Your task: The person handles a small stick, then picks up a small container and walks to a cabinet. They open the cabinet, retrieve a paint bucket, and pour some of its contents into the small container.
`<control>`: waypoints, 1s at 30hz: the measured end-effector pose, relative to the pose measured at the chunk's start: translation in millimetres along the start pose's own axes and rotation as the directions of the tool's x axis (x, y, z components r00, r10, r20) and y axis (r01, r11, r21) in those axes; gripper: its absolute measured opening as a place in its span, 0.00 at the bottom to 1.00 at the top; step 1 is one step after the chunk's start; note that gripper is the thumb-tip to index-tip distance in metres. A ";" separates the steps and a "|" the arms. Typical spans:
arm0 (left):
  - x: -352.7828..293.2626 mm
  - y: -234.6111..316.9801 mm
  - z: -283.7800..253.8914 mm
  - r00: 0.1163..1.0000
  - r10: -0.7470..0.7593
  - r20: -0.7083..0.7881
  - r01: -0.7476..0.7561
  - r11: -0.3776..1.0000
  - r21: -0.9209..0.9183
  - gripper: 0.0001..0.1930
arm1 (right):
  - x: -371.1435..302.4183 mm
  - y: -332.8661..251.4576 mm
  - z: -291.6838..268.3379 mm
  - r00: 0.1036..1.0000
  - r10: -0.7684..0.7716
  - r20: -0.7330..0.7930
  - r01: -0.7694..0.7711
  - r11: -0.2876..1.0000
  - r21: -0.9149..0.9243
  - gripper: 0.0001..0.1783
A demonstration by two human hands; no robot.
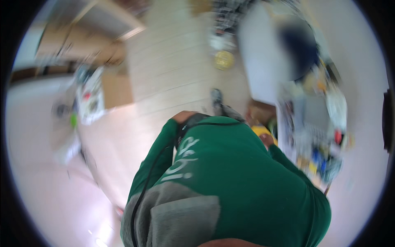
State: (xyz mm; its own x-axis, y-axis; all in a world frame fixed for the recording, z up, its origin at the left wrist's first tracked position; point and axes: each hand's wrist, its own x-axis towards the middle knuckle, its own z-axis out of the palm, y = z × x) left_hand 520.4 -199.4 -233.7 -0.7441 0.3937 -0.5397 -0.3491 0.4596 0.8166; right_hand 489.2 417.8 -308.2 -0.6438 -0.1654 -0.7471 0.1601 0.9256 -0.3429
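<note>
My left hand (184,116) is at the front of my waist, beside a black pouch-like thing (197,119) with a dark cable. Its fingers are hidden behind my sleeve and that black thing. On the right, my right hand (266,140) hangs by my side, its fingers closed against a yellow thing (261,131). Most of that yellow thing is covered by my green top (247,177), and its kind cannot be made out. A folded grey towel (185,216) lies over my left shoulder.
A long counter (284,127) crowded with blurred packages and bags runs along my right. On the pale tiled floor (164,53) ahead sits a round yellow item (224,60). Cardboard boxes (82,43) and an open carton (117,88) stand to the left, near a pale wall.
</note>
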 end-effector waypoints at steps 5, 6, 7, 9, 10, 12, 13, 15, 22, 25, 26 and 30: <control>-20.2 28.5 -64.2 0.947 -0.317 -0.052 0.307 0.940 -0.147 0.23 | 88.4 -172.5 -88.7 0.983 0.038 0.179 -0.124 0.859 0.497 0.11; -17.8 28.5 -77.2 0.950 -0.306 -0.063 0.299 0.948 -0.105 0.23 | 110.9 -197.1 -106.2 0.982 0.049 0.181 -0.139 0.837 0.529 0.10; -16.1 23.9 -85.1 0.949 -0.304 -0.084 0.299 0.952 -0.066 0.23 | 131.6 -229.2 -123.5 0.981 0.048 0.189 -0.148 0.817 0.558 0.09; 12.5 0.7 -101.6 0.960 -0.275 -0.047 0.279 0.952 0.128 0.23 | 164.1 -284.2 -158.3 0.988 0.004 0.152 -0.071 0.896 0.438 0.09; 29.0 -13.1 -117.3 0.964 -0.264 -0.015 0.260 0.937 0.234 0.23 | 186.1 -307.4 -169.2 0.992 -0.019 0.122 -0.029 0.925 0.379 0.10; 44.2 -18.9 -139.6 0.985 -0.168 -0.040 0.172 0.975 0.141 0.22 | 230.1 -350.6 -191.3 0.993 -0.066 0.096 0.032 0.946 0.323 0.13; 47.3 -24.7 -154.0 0.992 -0.116 -0.056 0.121 0.988 0.100 0.22 | 245.4 -373.8 -195.3 0.993 -0.086 0.080 0.057 0.950 0.307 0.14; 50.0 -49.2 -191.8 0.999 0.003 -0.054 0.004 0.993 0.119 0.22 | 270.6 -420.9 -200.6 0.991 -0.126 0.051 0.107 0.954 0.280 0.15; 65.2 -112.4 -362.1 0.993 -0.110 -0.037 0.110 0.994 -0.015 0.22 | 276.2 -529.8 -182.9 0.988 -0.112 0.109 0.079 0.958 0.276 0.17; 46.2 -205.7 -351.5 0.900 0.180 -0.396 -0.237 0.966 -0.100 0.23 | 285.1 -583.8 -184.0 0.991 -0.048 0.123 0.011 0.958 0.285 0.16; 22.4 -184.0 -383.3 0.922 0.164 -0.352 -0.176 0.984 0.000 0.23 | 289.9 -594.9 -181.4 0.996 0.009 0.093 -0.037 0.950 0.309 0.15; -63.5 -128.7 -448.4 0.909 -0.334 -0.248 0.265 0.924 -0.275 0.20 | 337.1 -620.6 -168.0 0.983 -0.052 0.176 0.024 0.987 0.158 0.16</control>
State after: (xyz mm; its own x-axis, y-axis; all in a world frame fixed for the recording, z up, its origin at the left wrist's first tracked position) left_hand 357.2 -640.5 -212.8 -0.7012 0.0069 -0.7129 -0.6763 0.3101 0.6682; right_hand 47.1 -155.2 -251.6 -0.5096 -0.2705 -0.8168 0.2606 0.8562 -0.4461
